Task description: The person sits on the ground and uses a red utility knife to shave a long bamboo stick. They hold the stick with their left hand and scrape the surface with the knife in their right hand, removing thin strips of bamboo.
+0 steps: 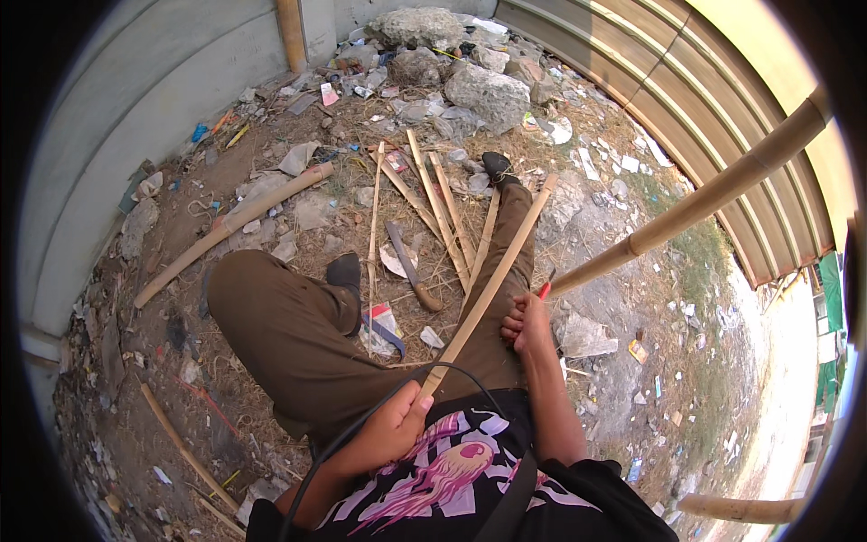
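Observation:
A long split bamboo strip [492, 294] slants across my outstretched right leg. My left hand [402, 423] grips its near end by my waist, thumb along the strip. My right hand [526, 323] is closed in a fist above my right thigh, just right of the strip. From that fist sticks out a small red-handled tool [545, 289] with a thin dark tip, perhaps a knife; the rest of it is hidden by the fingers. A machete [415, 275] with a wooden handle lies on the ground between my legs. Beyond it several bamboo strips [438, 203] are spread out.
A thick bamboo pole [695, 203] slopes in from the right, close to my right hand. Another bamboo length [235, 217] lies at the left. Rocks [488, 95] and litter cover the far ground. A grey wall [117, 154] and a corrugated metal fence [668, 81] enclose the place.

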A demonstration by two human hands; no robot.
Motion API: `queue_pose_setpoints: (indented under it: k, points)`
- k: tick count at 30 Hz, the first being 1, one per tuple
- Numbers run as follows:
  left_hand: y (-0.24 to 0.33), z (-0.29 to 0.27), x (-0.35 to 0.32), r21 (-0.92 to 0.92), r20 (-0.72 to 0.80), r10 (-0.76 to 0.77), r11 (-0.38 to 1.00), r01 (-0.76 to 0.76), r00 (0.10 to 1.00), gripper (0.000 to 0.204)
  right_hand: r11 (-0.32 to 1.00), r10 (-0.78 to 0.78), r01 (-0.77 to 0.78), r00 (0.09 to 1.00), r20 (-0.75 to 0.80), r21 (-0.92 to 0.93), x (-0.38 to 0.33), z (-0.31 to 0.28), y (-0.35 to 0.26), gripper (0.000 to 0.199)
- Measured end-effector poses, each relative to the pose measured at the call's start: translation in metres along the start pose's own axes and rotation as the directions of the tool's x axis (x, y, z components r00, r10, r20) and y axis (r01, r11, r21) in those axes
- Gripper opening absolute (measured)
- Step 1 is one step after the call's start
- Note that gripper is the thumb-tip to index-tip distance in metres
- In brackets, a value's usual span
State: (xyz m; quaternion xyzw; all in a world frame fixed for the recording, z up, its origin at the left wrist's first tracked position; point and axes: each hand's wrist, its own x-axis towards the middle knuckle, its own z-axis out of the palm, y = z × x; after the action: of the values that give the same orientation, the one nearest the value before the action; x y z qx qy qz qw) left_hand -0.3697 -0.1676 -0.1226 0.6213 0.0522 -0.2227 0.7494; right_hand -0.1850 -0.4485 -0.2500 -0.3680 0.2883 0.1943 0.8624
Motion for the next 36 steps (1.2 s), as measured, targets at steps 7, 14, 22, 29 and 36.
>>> queue_pose_setpoints:
  k: [7,14,22,29,36]
  points:
    - [0.025,-0.016,-0.006,-0.181,-0.01,-0.128,0.976,0.124,0.992,0.021,0.139,-0.593,0.616,0.679,0.433,-0.775,-0.065,0.098,0.05,0.03]
    - [0.021,-0.014,0.022,-0.176,-0.004,-0.107,0.979,0.105,0.994,0.02,-0.216,-0.322,0.714,0.592,0.739,-0.666,-0.101,0.109,0.055,0.023]
    - [0.012,-0.014,0.024,-0.097,-0.078,-0.021,0.995,0.014,0.997,0.021,-0.383,-0.223,0.618,0.66,0.718,-0.687,-0.094,0.099,0.072,0.021]
    - [0.017,-0.013,0.02,0.096,-0.075,0.024,0.995,-0.017,0.997,0.023,-0.234,-0.497,0.517,0.664,0.559,-0.823,-0.075,0.108,0.055,0.03]
    - [0.014,-0.013,0.014,0.104,0.004,0.09,0.99,-0.09,0.996,0.024,0.123,-0.793,0.335,0.599,0.111,-0.934,-0.044,0.082,-0.058,0.042]
